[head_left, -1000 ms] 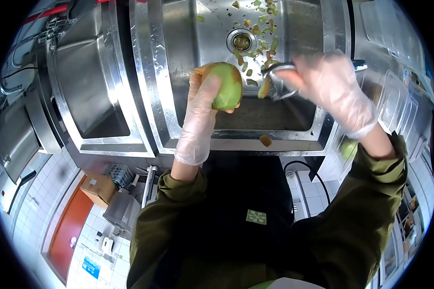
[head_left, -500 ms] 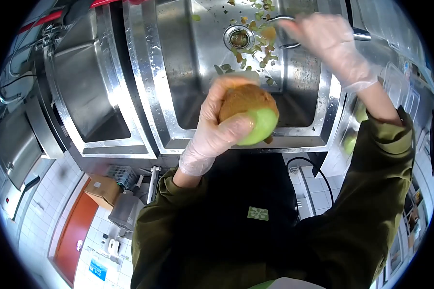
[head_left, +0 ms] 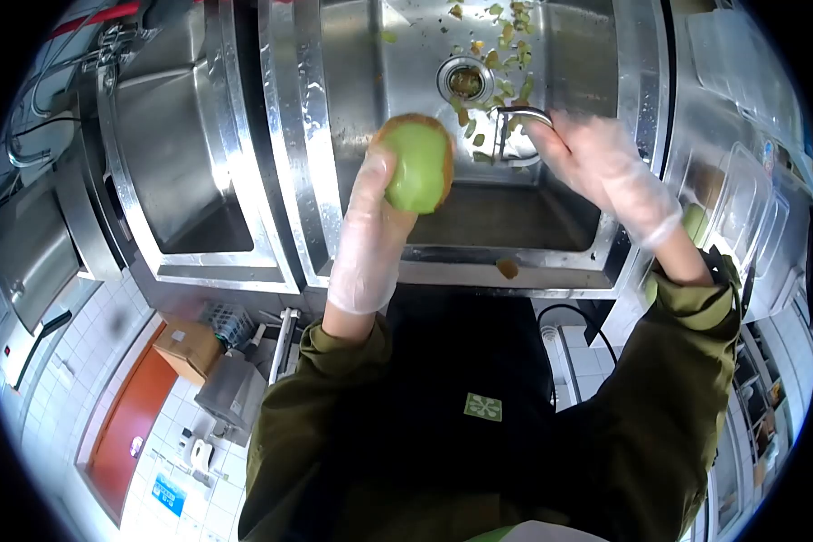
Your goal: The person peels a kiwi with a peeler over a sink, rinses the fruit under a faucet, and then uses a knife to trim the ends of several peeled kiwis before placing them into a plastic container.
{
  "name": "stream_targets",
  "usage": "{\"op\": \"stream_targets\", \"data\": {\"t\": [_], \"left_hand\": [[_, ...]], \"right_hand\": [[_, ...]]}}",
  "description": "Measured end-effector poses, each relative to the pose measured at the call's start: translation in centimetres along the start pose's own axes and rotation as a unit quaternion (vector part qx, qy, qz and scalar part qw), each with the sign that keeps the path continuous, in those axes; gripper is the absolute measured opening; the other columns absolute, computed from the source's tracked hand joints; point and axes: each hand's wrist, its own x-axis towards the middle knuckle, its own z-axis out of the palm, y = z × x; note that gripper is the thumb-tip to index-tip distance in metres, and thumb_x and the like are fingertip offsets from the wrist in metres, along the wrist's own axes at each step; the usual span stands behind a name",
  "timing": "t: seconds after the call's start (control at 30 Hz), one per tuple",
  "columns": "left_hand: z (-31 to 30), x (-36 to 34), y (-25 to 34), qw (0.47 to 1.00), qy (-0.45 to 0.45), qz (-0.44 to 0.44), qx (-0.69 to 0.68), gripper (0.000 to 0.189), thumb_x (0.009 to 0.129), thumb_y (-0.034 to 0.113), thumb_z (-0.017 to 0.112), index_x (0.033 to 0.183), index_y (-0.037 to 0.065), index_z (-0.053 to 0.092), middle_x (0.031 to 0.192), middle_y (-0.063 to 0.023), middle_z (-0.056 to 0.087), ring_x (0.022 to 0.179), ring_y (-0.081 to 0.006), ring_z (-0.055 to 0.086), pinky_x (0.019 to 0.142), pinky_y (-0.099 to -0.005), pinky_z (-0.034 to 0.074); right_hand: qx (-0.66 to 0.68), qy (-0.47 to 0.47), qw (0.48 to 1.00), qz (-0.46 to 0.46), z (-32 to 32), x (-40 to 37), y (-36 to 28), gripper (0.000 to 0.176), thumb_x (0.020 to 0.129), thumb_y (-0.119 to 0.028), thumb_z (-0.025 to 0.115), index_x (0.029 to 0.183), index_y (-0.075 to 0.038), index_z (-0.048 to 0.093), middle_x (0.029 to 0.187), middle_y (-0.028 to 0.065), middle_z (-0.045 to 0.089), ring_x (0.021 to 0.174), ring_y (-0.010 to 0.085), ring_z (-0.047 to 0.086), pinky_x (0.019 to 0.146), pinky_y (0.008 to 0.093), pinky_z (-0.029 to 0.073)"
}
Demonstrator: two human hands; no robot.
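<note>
A kiwi fruit [head_left: 423, 161], bare green on the side facing me and brown-skinned round its edge, is gripped in my gloved left hand [head_left: 367, 230]. It is held above the left part of the steel sink [head_left: 506, 217]. My gloved right hand [head_left: 605, 167] is closed around the handle of a metal peeler [head_left: 526, 112]. The peeler's head points left, apart from the kiwi. Green and brown peelings [head_left: 515, 54] are scattered on the sink floor near the drain [head_left: 465, 83].
Another sink basin [head_left: 176, 154] lies to the left. Clear plastic containers [head_left: 741, 194] stand on the right. A brown scrap of peel [head_left: 508, 269] sits on the sink's front rim. A cardboard box [head_left: 188, 350] is at the lower left.
My left hand has moved up and left and turned the kiwi, so its green side faces me. My right hand has come down with the peeler.
</note>
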Motion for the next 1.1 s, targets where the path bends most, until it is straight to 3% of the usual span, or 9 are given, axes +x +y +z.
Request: {"op": "stream_targets", "data": {"t": [0.07,0.17,0.27,0.5,0.6,0.7,0.9,1.0,1.1], "left_hand": [[-0.2,0.1,-0.1,1.000,0.012,0.003,-0.003,0.056,0.086,0.049,0.047,0.117,0.003,0.048,0.103,-0.0151,0.056,0.077,-0.0179,0.055,0.056,-0.0255,0.041],[0.7,0.5,0.1,0.998,-0.027,0.036,-0.052,0.056,0.087,0.046,0.046,0.122,0.003,0.045,0.103,-0.0132,0.057,0.080,-0.0189,0.057,0.056,-0.0270,0.044],[1.4,0.8,-0.7,0.996,-0.045,0.063,-0.046,0.056,0.089,0.045,0.043,0.127,0.004,0.041,0.105,-0.0113,0.056,0.081,-0.0189,0.058,0.056,-0.0283,0.046],[2.6,-0.5,0.3,0.995,-0.035,-0.017,0.090,0.061,0.086,0.053,0.042,0.122,0.004,0.044,0.095,-0.0077,0.057,0.069,-0.0142,0.055,0.052,-0.0244,0.041],[2.1,-0.8,0.4,0.993,-0.041,-0.074,0.087,0.062,0.083,0.054,0.045,0.120,0.004,0.045,0.089,-0.0063,0.057,0.068,-0.0143,0.055,0.053,-0.0246,0.041],[2.0,-0.9,-0.4,0.997,-0.041,-0.055,0.038,0.061,0.081,0.052,0.049,0.119,0.004,0.045,0.086,-0.0056,0.057,0.067,-0.0152,0.055,0.055,-0.0253,0.042],[3.4,-0.7,-0.9,0.999,0.045,0.020,-0.016,0.057,0.079,0.048,0.055,0.120,0.009,0.043,0.095,-0.0056,0.055,0.075,-0.0159,0.057,0.060,-0.0287,0.046],[3.0,-0.7,-1.2,0.997,-0.010,0.014,-0.073,0.050,0.082,0.032,0.058,0.122,0.013,0.035,0.105,-0.0073,0.050,0.083,-0.0167,0.053,0.069,-0.0302,0.045],[3.4,-1.3,-1.3,0.996,0.004,0.005,-0.092,0.050,0.082,0.031,0.059,0.122,0.013,0.035,0.104,-0.0067,0.049,0.083,-0.0159,0.053,0.070,-0.0303,0.045]], "right_hand": [[0.124,0.008,0.992,-0.018,-1.5,-0.4,-1.7,0.031,0.089,-0.032,0.050,0.071,-0.008,0.054,0.053,0.0079,0.055,0.042,0.0222,0.055,0.038,0.0322,0.044],[0.076,0.037,0.994,-0.068,-2.5,0.2,-3.4,0.035,0.086,-0.036,0.052,0.066,-0.007,0.056,0.049,0.0078,0.054,0.043,0.0247,0.056,0.041,0.0346,0.045],[0.063,0.039,0.996,-0.054,-2.8,0.8,-4.3,0.036,0.086,-0.038,0.050,0.069,-0.007,0.058,0.049,0.0069,0.054,0.045,0.0241,0.057,0.042,0.0332,0.045],[0.038,0.033,0.998,-0.046,-3.1,0.7,-4.1,0.038,0.087,-0.039,0.048,0.071,-0.006,0.060,0.051,0.0063,0.056,0.046,0.0235,0.058,0.042,0.0335,0.045],[0.031,0.032,0.998,-0.037,-3.4,0.6,-4.2,0.038,0.087,-0.039,0.049,0.070,-0.006,0.060,0.051,0.0064,0.056,0.046,0.0234,0.058,0.040,0.0338,0.045],[0.011,0.046,0.998,-0.034,-3.7,0.2,-4.4,0.038,0.086,-0.039,0.050,0.069,-0.006,0.059,0.050,0.0068,0.055,0.045,0.0236,0.057,0.040,0.0340,0.044],[0.003,0.048,0.998,-0.033,-3.7,-0.2,-4.5,0.037,0.085,-0.039,0.051,0.067,-0.007,0.058,0.050,0.0073,0.054,0.046,0.0238,0.058,0.039,0.0339,0.044],[-0.018,0.042,0.998,-0.032,-3.8,-0.2,-4.8,0.037,0.084,-0.039,0.052,0.067,-0.007,0.058,0.050,0.0072,0.054,0.046,0.0234,0.058,0.040,0.0336,0.044],[-0.037,0.047,0.998,-0.025,-3.8,-0.2,-5.0,0.037,0.084,-0.040,0.052,0.065,-0.008,0.058,0.050,0.0071,0.055,0.046,0.0231,0.058,0.040,0.0329,0.044]]}}
